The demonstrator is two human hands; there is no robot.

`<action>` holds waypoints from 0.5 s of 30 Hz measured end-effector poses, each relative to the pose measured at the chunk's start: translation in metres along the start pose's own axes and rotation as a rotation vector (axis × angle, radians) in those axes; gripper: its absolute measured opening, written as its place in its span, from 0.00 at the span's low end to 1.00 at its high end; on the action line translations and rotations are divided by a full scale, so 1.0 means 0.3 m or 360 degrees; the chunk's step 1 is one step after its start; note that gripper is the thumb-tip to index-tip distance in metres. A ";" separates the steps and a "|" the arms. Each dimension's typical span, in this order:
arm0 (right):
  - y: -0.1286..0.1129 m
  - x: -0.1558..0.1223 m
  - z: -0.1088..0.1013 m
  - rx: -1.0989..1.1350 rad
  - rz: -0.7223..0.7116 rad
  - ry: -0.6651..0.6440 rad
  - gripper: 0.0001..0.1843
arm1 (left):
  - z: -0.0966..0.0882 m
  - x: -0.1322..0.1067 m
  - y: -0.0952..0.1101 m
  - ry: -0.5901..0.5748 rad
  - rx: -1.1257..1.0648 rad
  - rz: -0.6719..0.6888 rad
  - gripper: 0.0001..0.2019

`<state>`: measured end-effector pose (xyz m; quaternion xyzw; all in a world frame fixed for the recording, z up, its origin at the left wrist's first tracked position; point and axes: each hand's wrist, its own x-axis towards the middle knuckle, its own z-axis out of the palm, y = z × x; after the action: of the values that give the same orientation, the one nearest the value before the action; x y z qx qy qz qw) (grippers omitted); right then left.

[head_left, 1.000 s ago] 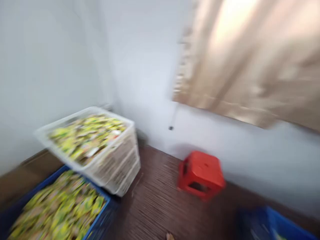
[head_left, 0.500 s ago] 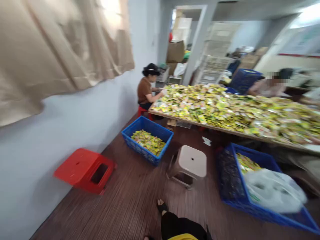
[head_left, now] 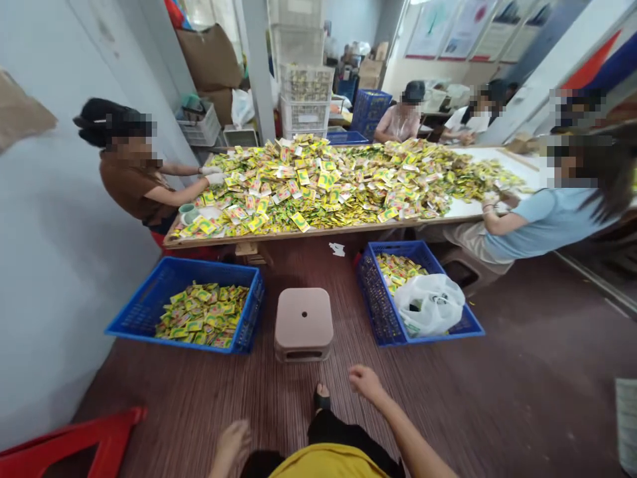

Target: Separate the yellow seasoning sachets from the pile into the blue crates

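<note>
My right hand (head_left: 365, 382) hangs in the air over the floor with its fingers curled in and nothing visible in them. Lower and to the left, my left hand (head_left: 233, 441) is smeared by motion, so its fingers cannot be made out. Neither hand touches anything. Just ahead of them stands a beige plastic stool (head_left: 304, 325) with a small hole in its seat. Beyond it, a heap of small yellow-green packets (head_left: 323, 186) covers most of a long table (head_left: 279, 237).
A blue crate (head_left: 132, 318) of packets stands left of the stool. Another blue crate (head_left: 381, 318) at right holds packets and a white plastic bag (head_left: 430, 302). A red stool (head_left: 107, 438) is at lower left. Several co-workers sit around the table, one in a brown top (head_left: 124, 186).
My view has swung right and moved nearer to the table and the beige stool. Both my hands have come into view. The red stool has shifted to the lower left edge.
</note>
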<state>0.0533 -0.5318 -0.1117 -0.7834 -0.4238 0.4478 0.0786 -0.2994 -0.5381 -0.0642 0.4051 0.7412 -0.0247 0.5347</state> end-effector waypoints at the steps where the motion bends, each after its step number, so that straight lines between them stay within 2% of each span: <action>1: -0.035 0.072 -0.007 0.0029 0.0009 -0.0074 0.15 | 0.025 0.059 0.079 -0.0025 0.0003 -0.0001 0.15; 3: -0.109 0.192 -0.010 0.0030 0.0019 -0.0226 0.15 | 0.077 0.164 0.221 -0.0098 0.0038 0.0058 0.15; 5: -0.176 0.286 0.004 0.0026 0.0019 -0.0349 0.15 | 0.122 0.254 0.333 -0.0206 0.0123 0.0168 0.14; 8: -0.260 0.391 0.043 -0.0029 0.0004 -0.0515 0.15 | 0.139 0.389 0.436 -0.0342 0.0315 0.0274 0.10; 11: -0.336 0.468 0.054 -0.0151 -0.0013 -0.0595 0.14 | 0.084 0.543 0.504 -0.0359 0.0511 0.0257 0.12; 15: -0.455 0.533 0.006 -0.0336 0.0062 -0.0535 0.11 | -0.047 0.740 0.621 -0.0359 0.0702 0.0264 0.12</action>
<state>0.0093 -0.3291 -0.1457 -0.7096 -0.4603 0.5268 -0.0844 -0.2156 -0.2791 -0.1647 0.5659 0.6178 -0.1870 0.5129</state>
